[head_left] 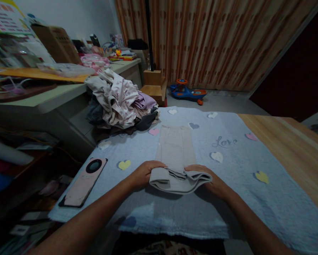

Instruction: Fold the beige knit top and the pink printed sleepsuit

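Note:
A light grey ribbed garment (173,148) lies lengthwise on a blue blanket (236,191) printed with hearts. Its near end is lifted and doubled over toward the far side, showing loose layers at the fold. My left hand (145,173) grips the left edge of that fold, thumb on top and fingers underneath. On the opposite edge, my right hand (208,179) holds the fold the same way, its fingers partly hidden under the cloth. The garment's exact kind cannot be made out in its folded state.
A phone (84,184) lies at the blanket's left edge. Behind it rises a heap of clothes (121,99). A cluttered desk (55,94) stands at the left. Bare wooden tabletop (278,138) shows at the right. A blue-orange ride-on toy (188,92) sits on the floor by the curtain (201,42).

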Motion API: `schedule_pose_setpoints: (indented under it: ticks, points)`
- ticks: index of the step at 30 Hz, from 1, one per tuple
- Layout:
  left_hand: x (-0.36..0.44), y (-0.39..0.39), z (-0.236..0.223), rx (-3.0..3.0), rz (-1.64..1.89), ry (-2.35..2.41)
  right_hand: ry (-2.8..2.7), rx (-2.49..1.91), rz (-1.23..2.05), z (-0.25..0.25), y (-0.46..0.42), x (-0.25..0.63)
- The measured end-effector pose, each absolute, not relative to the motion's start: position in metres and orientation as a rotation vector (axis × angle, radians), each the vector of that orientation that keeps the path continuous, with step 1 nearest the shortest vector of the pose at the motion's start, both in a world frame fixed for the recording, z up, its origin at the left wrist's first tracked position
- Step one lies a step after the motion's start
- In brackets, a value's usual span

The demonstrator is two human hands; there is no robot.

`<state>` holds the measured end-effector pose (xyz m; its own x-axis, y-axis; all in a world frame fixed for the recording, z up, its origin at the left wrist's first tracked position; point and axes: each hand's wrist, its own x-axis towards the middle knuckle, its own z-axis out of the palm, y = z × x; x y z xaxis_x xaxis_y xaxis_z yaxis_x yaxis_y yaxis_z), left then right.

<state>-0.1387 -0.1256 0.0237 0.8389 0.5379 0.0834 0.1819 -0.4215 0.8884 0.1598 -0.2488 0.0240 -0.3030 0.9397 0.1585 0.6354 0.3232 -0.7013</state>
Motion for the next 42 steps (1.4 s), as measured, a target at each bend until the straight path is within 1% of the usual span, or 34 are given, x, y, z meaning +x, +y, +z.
schedule_pose_setpoints:
  ticks: [3,8,11,13,18,23,28,32,35,38,42]
  points:
    - [-0.13,-0.117,0.027,1.732,0.412,0.584,-1.769,-1.377,0.969,0.034,-0.236,0.159]
    - [-0.115,-0.1,0.022,1.526,0.521,0.679,-1.305,-1.566,1.147,0.03,-0.217,0.164]
    - [-0.107,-0.09,0.017,1.321,0.481,0.764,-1.103,-1.627,1.297,0.024,-0.206,0.166]
    - [-0.104,-0.084,0.013,1.209,0.451,0.831,-1.015,-1.658,1.341,0.021,-0.199,0.165]
    - [-0.097,-0.07,0.007,1.022,0.401,0.962,-0.971,-1.727,1.264,0.019,-0.185,0.164]
    - [-0.094,-0.071,0.013,0.945,0.433,0.982,-0.987,-1.661,1.203,0.012,-0.175,0.163]
    - [-0.093,-0.079,0.017,0.942,0.489,0.932,-0.916,-1.863,0.867,0.003,-0.174,0.156]
    - [-0.092,-0.08,0.014,0.948,0.532,0.946,-0.991,-1.971,0.586,0.003,-0.173,0.15]
    - [-0.091,-0.079,0.011,0.974,0.558,0.968,-1.056,-1.952,0.498,0.002,-0.171,0.148]
    - [-0.09,-0.077,0.009,1.024,0.578,0.979,-1.069,-1.834,0.686,0.002,-0.167,0.149]
    - [-0.088,-0.077,0.011,1.006,0.581,0.93,-0.769,-1.609,1.078,0.003,-0.164,0.146]
